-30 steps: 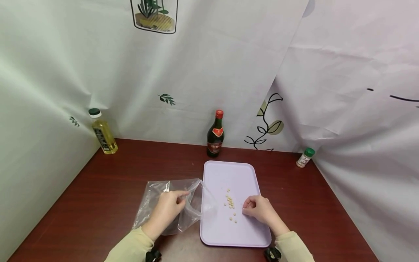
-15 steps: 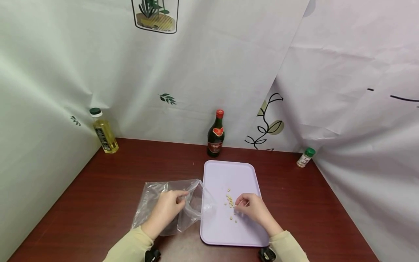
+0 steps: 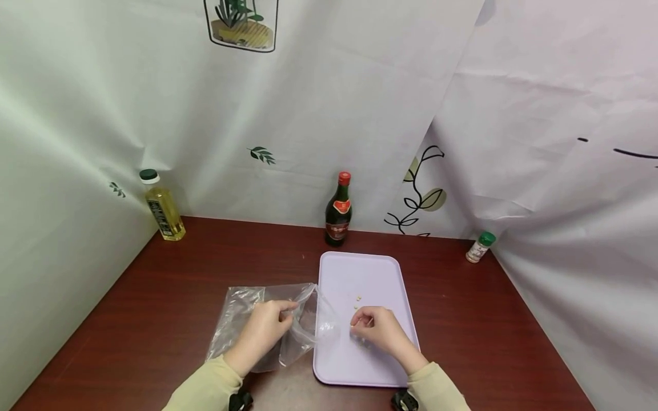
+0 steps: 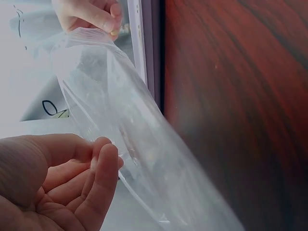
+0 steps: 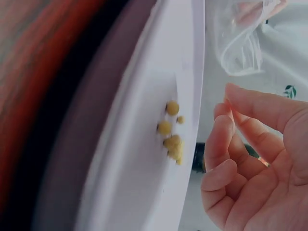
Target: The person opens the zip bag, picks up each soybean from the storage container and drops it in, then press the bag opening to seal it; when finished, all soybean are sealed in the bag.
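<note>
My left hand [image 3: 263, 331] pinches the rim of a clear plastic bag [image 3: 233, 308] between thumb and fingers; the bag's mouth faces right and overlaps the tray's left edge. The lilac tray [image 3: 360, 274] carries several small round yellow soybeans [image 5: 172, 147], partly hidden by my right hand in the head view. Just above the tray, my right hand [image 3: 380, 330] has thumb and forefinger together, a little right of the bag's mouth. A small yellowish soybean [image 4: 114, 32] shows at its fingertips in the left wrist view. Its other fingers are loosely curled.
A dark green bottle with a red cap [image 3: 338, 214] stands behind the tray. An oil bottle [image 3: 163, 211] stands at the back left, and a green-capped shaker [image 3: 480, 248] at the back right. Patterned cloth walls surround the reddish-brown table [image 3: 478, 319].
My right hand has moved left across the tray, from its right side over the soybeans to near the bag's mouth. My left hand and the bag have barely moved.
</note>
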Action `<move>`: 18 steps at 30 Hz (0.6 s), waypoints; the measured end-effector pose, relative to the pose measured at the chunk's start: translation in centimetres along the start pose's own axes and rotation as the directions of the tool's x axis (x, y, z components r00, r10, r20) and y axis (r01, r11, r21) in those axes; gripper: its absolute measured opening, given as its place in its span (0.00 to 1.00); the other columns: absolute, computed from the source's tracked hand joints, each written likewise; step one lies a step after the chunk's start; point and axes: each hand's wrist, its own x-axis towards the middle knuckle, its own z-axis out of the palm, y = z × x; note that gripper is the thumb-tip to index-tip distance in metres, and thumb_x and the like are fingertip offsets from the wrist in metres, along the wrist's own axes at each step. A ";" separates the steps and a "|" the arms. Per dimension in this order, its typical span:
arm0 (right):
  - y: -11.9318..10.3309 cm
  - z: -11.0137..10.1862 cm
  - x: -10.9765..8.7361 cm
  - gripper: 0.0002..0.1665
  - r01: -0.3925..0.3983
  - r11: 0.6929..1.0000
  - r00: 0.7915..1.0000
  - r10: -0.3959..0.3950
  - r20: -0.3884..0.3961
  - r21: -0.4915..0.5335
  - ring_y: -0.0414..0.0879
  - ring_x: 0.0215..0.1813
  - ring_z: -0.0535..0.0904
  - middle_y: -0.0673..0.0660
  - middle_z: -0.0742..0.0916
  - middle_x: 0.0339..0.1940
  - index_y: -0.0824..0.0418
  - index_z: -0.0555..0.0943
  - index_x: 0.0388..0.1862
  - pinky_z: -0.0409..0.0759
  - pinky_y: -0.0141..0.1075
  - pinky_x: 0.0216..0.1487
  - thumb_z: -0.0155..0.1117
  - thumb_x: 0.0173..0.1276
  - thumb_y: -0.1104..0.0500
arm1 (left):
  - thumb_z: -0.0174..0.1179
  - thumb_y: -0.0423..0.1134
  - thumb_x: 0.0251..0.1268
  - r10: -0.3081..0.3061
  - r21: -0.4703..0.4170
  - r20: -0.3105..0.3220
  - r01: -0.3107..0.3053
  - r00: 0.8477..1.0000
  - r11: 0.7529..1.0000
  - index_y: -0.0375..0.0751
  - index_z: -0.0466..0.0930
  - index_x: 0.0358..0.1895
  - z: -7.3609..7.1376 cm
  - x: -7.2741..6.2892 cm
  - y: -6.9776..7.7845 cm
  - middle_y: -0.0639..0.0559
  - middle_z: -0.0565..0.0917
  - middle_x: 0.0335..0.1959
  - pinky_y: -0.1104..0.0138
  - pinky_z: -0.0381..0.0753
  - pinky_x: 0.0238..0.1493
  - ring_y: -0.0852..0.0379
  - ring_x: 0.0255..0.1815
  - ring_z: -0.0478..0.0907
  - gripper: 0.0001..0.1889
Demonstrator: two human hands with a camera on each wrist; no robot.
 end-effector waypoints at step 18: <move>-1.1 1.6 0.5 0.03 0.067 0.998 0.997 -0.068 0.043 0.015 0.29 0.19 0.68 0.47 0.79 0.17 0.60 0.83 0.25 0.69 0.27 0.20 0.70 0.52 0.66 | 0.60 0.22 0.44 0.024 0.000 0.011 -0.024 1.000 1.000 0.37 0.87 0.36 0.8 0.0 0.3 0.62 0.68 0.09 0.75 0.59 0.15 0.72 0.12 0.55 0.14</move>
